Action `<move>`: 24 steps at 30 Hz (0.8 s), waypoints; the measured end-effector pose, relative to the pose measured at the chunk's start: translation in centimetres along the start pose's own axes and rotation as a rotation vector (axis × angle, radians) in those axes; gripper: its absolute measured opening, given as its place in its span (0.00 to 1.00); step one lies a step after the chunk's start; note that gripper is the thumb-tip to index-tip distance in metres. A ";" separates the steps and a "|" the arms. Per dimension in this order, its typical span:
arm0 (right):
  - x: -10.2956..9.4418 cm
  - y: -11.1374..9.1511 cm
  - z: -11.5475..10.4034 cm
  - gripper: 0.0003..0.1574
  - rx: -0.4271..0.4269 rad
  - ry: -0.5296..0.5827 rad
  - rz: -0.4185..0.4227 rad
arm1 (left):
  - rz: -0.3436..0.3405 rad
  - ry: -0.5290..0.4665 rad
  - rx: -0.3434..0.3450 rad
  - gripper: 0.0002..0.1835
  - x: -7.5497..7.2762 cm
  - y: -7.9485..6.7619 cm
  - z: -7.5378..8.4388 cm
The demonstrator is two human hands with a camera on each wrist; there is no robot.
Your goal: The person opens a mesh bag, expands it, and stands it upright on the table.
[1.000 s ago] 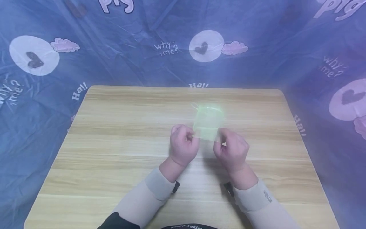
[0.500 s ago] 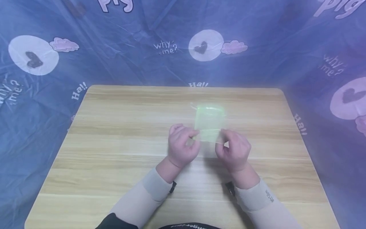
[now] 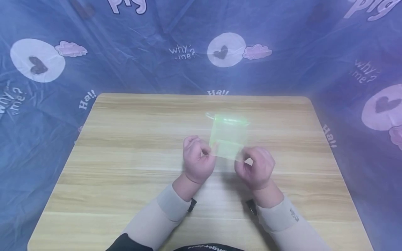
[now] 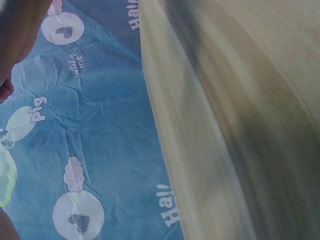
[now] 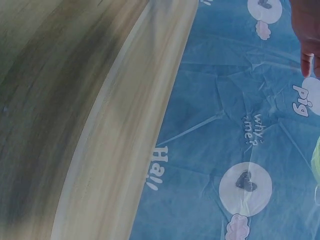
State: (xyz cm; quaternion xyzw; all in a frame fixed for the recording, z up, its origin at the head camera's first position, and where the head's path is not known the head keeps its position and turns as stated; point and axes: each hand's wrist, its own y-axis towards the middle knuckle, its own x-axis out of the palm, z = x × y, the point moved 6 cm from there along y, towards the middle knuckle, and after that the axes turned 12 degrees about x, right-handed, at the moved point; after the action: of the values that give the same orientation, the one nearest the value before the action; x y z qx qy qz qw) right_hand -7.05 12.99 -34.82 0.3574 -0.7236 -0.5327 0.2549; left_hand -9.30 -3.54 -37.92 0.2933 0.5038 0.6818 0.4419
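A sheer pale-green drawstring bag (image 3: 230, 134) is stretched between the two hands, its drawstring end away from the body. At its near left corner the left hand (image 3: 198, 160) pinches it between thumb and forefinger. The right hand (image 3: 255, 167) pinches the near right corner the same way. In the left wrist view only a sliver of the green bag (image 4: 6, 175) shows at the left edge, along with part of the left hand (image 4: 20, 35). The right wrist view has the bag (image 5: 316, 160) and part of the right hand (image 5: 306, 30) at its right edge.
Both hands are over a light wood-grain table (image 3: 125, 146) with rounded far corners. A blue printed cloth (image 3: 141, 62) hangs behind it and along both sides. Light sleeves cover the forearms, with dark devices (image 3: 251, 206) under the wrists.
The bag has tilted slightly, its right near corner coming lower and closer to the body. Both hands have shifted a little and keep their pinch on the corners.
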 end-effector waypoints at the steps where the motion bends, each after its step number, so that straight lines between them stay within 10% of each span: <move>1: 0.0 0.0 0.1 0.07 0.005 -0.005 0.006 | -0.012 0.004 0.005 0.12 0.0 -0.1 -0.1; 8: -0.2 -0.4 0.9 0.08 0.053 -0.029 0.015 | -0.121 0.060 0.084 0.09 0.2 -0.2 -0.2; 24: -0.1 -0.5 1.3 0.17 0.041 -0.056 -0.115 | -0.115 0.047 0.090 0.10 0.0 -0.1 -0.5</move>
State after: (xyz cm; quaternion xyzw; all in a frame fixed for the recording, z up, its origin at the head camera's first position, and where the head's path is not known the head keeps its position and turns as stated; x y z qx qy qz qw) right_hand -7.84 13.73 -35.64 0.3884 -0.7193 -0.5416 0.1960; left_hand -9.71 -3.74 -38.22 0.2670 0.5602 0.6388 0.4548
